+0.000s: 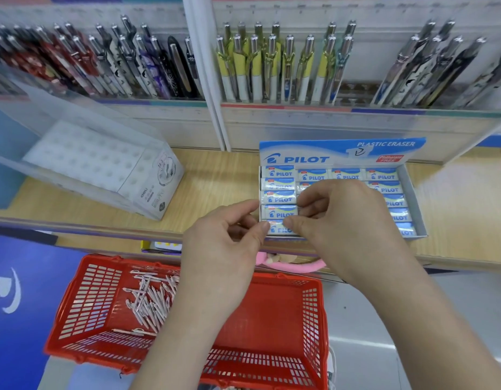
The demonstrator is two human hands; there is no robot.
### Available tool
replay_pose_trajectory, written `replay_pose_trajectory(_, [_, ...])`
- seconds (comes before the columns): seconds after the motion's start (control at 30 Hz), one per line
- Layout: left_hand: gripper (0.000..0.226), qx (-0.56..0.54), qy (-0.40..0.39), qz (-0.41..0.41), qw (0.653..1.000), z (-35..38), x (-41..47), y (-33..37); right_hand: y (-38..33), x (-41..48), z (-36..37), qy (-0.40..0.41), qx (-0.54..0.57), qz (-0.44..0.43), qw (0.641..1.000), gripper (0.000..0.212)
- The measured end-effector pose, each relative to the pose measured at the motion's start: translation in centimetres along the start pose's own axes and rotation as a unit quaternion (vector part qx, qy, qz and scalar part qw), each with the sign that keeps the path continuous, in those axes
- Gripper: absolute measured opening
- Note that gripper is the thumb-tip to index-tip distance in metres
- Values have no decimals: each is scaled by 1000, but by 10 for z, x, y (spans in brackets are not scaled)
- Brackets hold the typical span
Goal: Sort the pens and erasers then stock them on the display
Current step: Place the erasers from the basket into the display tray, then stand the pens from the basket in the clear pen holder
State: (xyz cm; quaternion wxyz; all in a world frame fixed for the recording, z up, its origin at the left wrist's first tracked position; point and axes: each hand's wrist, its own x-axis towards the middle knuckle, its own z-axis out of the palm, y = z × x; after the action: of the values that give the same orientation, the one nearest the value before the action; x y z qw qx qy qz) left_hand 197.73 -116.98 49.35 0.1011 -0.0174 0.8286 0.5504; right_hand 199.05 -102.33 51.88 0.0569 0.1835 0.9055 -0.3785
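A Pilot display box stands on the wooden shelf, its blue header card upright at the back. It holds wrapped Pilot erasers laid flat in four columns, labels up, packed edge to edge. The front eraser lies in the left column, at the box's near left corner.

Both hands meet at that corner. The left hand has its thumb and forefinger curled in to a narrow pinch at the left end of the front eraser, the other fingers folded loosely beneath. The right hand sets its thumb on the top of the same eraser, while its fingers curl down over the second column (whether they hold another eraser there cannot be told).

Below the shelf, on the floor, sits a red basket of slotted plastic. In its left half lies a loose heap of pale pink pens, pointing every way; the forearms cover part of the rest.

To the left on the shelf, a translucent plastic case sits tilted, with a white foam insert full of round holes inside it. Along the back wall, racks hold rows of upright display pens, dark and red patterns at left, yellow-and-white in the middle, black-and-white at right.
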Motion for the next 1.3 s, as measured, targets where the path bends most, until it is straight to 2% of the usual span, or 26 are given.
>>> replay_pose_trajectory(0.1, [27,22,8,4,1000,1,-1,0,4,2,-2,-5,41,-5,999,11])
replay_pose_trajectory(0.2, [27,42,16,3,999,2,-1,1,2,3,-5,-29,31,-20,999,25])
replay_pose_trajectory(0.33, [29,62,27,-8,998,4,-1,3,-5,11,-3,-68,-23,-49,996,8])
replay_pose_trajectory(0.43, [29,86,28,-9,996,4,-2,5,-5,14,-2,-66,-30,-52,996,9])
replay_pose_trajectory(0.47, [28,86,27,-10,996,3,-2,6,-5,12,-3,-62,-29,-52,996,9])
replay_pose_trajectory(0.53, [26,85,27,-8,996,1,-3,9,-3,7,-3,-35,-33,-55,997,23])
replay_pose_trajectory(0.6, [23,86,39,1,995,-6,-5,7,-4,-2,-5,27,-37,-74,996,35])
replay_pose_trajectory(0.67, [19,70,59,11,996,-22,-13,0,-7,-13,-5,79,18,-114,990,28])
replay_pose_trajectory(0.77, [22,86,72,21,993,-57,-32,-21,-19,-38,8,72,62,-178,979,21])
replay_pose_trajectory(0.87, [30,151,57,24,987,-103,-52,-59,-33,-59,45,46,27,-223,973,19])
replay_pose_trajectory(0.97, [27,197,24,-2,980,-160,-68,-110,-44,-75,101,20,-31,-239,970,16])
replay_pose_trajectory(1.1, [21,234,-19,-51,971,-240,-77,-188,-53,-94,187,-22,-76,-215,973,18])
replay_pose_trajectory(1.3, [22,290,-101,-176,935,-332,-68,-343,-58,-114,337,-115,-96,-133,980,19])
